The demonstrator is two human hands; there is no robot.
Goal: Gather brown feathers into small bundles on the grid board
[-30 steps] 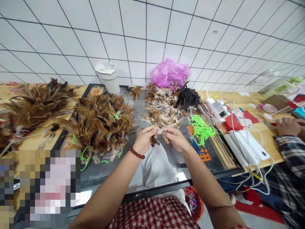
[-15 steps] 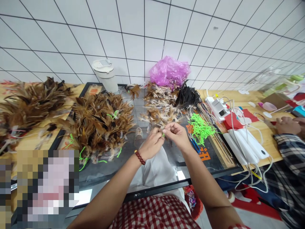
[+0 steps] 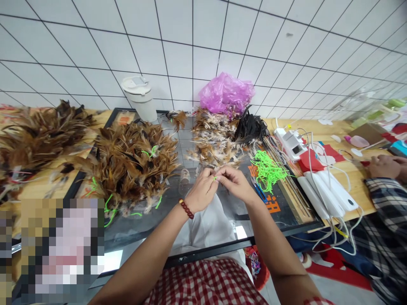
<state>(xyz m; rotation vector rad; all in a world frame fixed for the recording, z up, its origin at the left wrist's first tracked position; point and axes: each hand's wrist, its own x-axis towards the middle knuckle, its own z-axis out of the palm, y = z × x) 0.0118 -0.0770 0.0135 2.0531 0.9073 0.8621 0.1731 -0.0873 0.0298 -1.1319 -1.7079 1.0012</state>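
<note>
My left hand, with a dark red bead bracelet at the wrist, is closed with its fingertips pinched together. My right hand meets it fingertip to fingertip, thumb and forefinger pressed together. Between them shows a short bit of bright green string, and whatever else the fingers cover is hidden. Just beyond the hands lie loose brown and whitish feathers. A large pile of brown feather bunches, some tied with green string, is to the left. To the right lies a heap of cut green strings.
Blue-handled scissors rest beside the string heap. A white lidded cup, a pink plastic bag and black feathers stand along the wall. White power strips with cables are at right, near another person's hands.
My fingers have drawn closer together, the right fingers folding in over the green bit. The hands stay in nearly the same spot; the piles have not changed.
</note>
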